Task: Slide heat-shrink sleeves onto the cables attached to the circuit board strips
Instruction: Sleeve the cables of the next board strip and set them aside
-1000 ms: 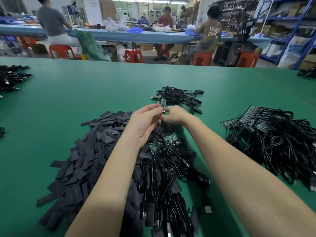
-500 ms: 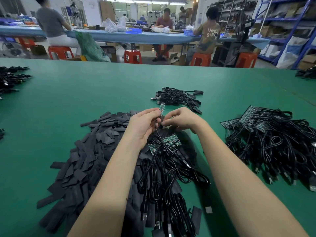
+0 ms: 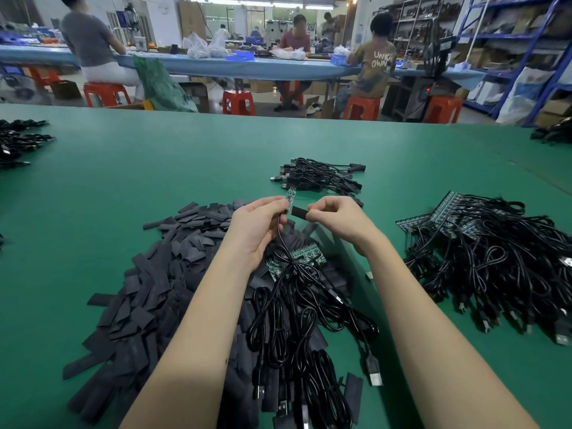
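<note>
Above the sleeve pile (image 3: 161,283) on green desk (image 3: 123,168), left hand (image 3: 258,226) fingers pinch small board strip (image 3: 290,198) with cable (image 3: 280,233); right hand (image 3: 339,219) fingers pinch black sleeve (image 3: 299,212) just beside it.

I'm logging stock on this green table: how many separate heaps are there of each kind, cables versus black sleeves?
Cable heaps: 5, at near centre, behind the hands, right, far left, far right
Sleeve heaps: 1
Total: 6
</note>
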A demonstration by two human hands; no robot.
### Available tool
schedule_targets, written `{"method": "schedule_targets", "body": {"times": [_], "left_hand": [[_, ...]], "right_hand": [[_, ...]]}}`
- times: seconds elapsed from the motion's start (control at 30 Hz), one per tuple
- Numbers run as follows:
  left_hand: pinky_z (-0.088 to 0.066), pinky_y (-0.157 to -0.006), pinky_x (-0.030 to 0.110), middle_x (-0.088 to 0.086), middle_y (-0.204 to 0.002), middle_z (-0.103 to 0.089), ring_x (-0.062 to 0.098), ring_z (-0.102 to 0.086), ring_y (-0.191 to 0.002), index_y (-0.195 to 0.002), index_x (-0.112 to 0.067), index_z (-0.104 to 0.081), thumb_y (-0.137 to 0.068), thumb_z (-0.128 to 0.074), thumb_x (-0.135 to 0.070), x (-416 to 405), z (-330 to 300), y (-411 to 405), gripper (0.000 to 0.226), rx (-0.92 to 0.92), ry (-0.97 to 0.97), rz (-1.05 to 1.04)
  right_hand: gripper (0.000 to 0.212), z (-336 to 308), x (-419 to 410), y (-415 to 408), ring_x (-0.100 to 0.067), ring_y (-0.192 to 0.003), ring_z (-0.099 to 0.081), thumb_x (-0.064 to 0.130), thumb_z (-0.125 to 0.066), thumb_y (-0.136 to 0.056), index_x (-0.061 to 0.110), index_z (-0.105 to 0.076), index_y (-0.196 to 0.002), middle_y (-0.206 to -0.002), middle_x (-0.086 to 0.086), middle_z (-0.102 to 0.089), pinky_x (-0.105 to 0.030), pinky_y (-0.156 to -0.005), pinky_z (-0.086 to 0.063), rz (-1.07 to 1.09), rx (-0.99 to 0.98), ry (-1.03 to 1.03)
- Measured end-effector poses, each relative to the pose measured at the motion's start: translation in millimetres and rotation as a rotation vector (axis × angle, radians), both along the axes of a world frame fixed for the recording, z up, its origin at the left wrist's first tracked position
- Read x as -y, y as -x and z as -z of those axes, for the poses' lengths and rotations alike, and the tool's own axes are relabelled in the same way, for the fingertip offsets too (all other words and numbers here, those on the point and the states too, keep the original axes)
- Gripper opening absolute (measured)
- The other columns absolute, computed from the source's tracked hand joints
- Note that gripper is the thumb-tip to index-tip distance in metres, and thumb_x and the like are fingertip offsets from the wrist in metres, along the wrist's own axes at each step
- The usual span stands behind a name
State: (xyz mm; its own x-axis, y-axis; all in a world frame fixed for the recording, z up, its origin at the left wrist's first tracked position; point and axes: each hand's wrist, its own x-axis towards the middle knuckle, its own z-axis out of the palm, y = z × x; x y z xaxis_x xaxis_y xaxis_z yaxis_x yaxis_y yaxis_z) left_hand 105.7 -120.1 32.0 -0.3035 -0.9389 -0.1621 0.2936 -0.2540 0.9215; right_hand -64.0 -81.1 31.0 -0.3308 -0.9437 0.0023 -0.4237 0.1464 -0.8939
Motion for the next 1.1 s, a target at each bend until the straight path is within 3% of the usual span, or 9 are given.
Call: {"method": "schedule_targets", "body": {"times": [0.07,0.17,0.27,0.33,0.47,0.63,0.83,1.1], "left_hand": [[-0.049,-0.053,0.017,-0.001,-0.071,-0.07,0.006,-0.06,-0.056,-0.094,-0.007,-0.074,-0.091,-0.07,-0.003,0.3,0.0,0.2,0.006,0.008,0.005,-0.001],[-0.048,-0.051,0.017,0.0,-0.071,-0.069,0.007,-0.058,-0.057,-0.094,-0.007,-0.073,-0.091,-0.07,-0.003,-0.3,-0.1,2.4,0.006,0.014,0.015,0.009],[-0.047,-0.052,0.017,0.002,-0.073,-0.066,0.009,-0.056,-0.059,-0.093,-0.007,-0.074,-0.091,-0.07,-0.004,-3.0,-0.3,4.0,0.005,0.032,0.045,0.028],[-0.046,-0.052,0.016,0.002,-0.073,-0.066,0.008,-0.055,-0.057,-0.092,-0.007,-0.074,-0.091,-0.07,-0.003,-5.2,-1.0,5.9,0.006,0.034,0.061,0.033],[-0.045,-0.051,0.015,0.0,-0.07,-0.065,0.007,-0.054,-0.054,-0.091,-0.007,-0.073,-0.092,-0.069,-0.002,-8.2,-2.8,9.0,0.007,0.011,0.087,0.049],[-0.047,-0.054,0.016,-0.002,-0.069,-0.067,0.006,-0.058,-0.056,-0.092,-0.009,-0.073,-0.092,-0.069,-0.004,-10.6,-3.3,10.6,0.006,0.022,0.112,0.077],[-0.049,-0.056,0.016,-0.004,-0.073,-0.07,0.006,-0.061,-0.057,-0.095,-0.012,-0.074,-0.093,-0.07,-0.008,-13.4,-2.8,13.2,0.006,0.045,0.128,0.1],[-0.047,-0.054,0.017,-0.006,-0.074,-0.071,0.008,-0.058,-0.059,-0.097,-0.014,-0.073,-0.093,-0.07,-0.01,-13.3,-4.7,9.8,0.006,-0.013,0.101,0.14]], "right_hand": [[0.007,1.3,-8.3,2.1,-0.014,-0.076,-0.061,0.024,-0.072,-0.08,0.021,-0.068,-0.075,-0.103,-0.007,-0.076,-0.028,-0.072,-0.047,0.04,0.02,0.044],[0.018,3.2,-19.5,4.7,-0.01,-0.067,-0.057,0.034,-0.068,-0.068,0.019,-0.06,-0.07,-0.077,-0.001,-0.072,-0.027,-0.065,-0.046,0.1,0.064,0.12],[0.023,6.7,-21.7,5.7,-0.014,-0.065,-0.066,0.01,-0.065,-0.08,0.016,-0.047,-0.067,-0.064,-0.003,-0.062,-0.025,-0.06,-0.048,0.072,0.285,0.209],[0.026,6.2,-23.0,1.5,-0.017,-0.063,-0.066,-0.006,-0.059,-0.087,0.014,-0.05,-0.075,-0.067,-0.007,-0.066,-0.022,-0.057,-0.049,0.035,0.441,0.266],[0.021,3.5,-25.8,-10.9,-0.018,-0.064,-0.068,-0.007,-0.064,-0.088,0.01,-0.06,-0.1,-0.081,-0.014,-0.076,-0.025,-0.063,-0.057,-0.012,0.522,0.284],[0.011,-9.5,-26.9,-9.7,-0.018,-0.062,-0.067,-0.006,-0.07,-0.086,0.005,-0.071,-0.088,-0.075,-0.013,-0.071,-0.023,-0.066,-0.058,0.094,0.576,0.256],[0.014,-16.9,-32.9,-3.8,-0.014,-0.073,-0.07,-0.003,-0.071,-0.086,0.007,-0.077,-0.093,-0.085,-0.005,-0.073,-0.018,-0.074,-0.057,-0.105,0.845,0.23],[0.018,-9.6,-31.4,-9.5,-0.018,-0.083,-0.072,0.008,-0.078,-0.079,0.009,-0.077,-0.096,-0.092,-0.008,-0.076,-0.024,-0.08,-0.057,-0.087,0.811,0.364]]}}
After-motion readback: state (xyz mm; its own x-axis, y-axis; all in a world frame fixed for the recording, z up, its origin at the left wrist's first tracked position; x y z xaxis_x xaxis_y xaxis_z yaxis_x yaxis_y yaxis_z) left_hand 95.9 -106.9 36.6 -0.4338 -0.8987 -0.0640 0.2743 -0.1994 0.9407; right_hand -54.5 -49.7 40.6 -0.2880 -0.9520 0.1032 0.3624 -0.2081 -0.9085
